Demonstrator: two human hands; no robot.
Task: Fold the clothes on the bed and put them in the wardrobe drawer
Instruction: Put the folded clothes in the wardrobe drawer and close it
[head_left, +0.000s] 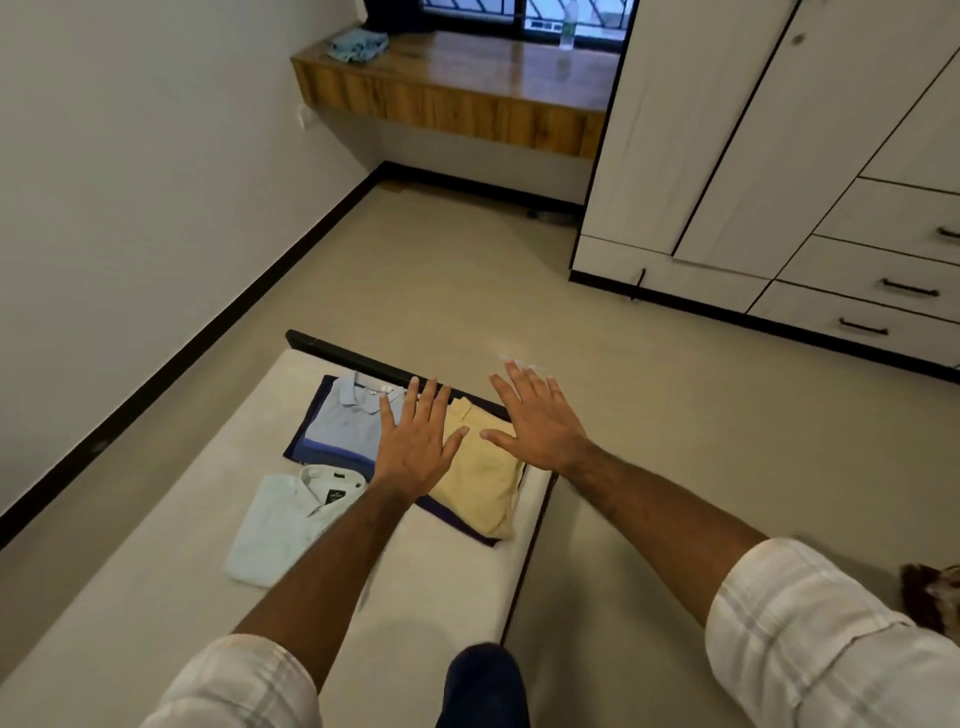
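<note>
Both hands are spread flat, left hand and right hand, seemingly hovering over the folded clothes at the bed's far end: polo, yellow trousers, white shirt. A careless lift could undo folds; drawers stand shut, far right.

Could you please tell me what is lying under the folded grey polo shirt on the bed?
Under the grey polo shirt a dark navy garment shows as a border along its left and lower edges. What kind of garment it is cannot be seen, since the polo covers most of it.
</note>
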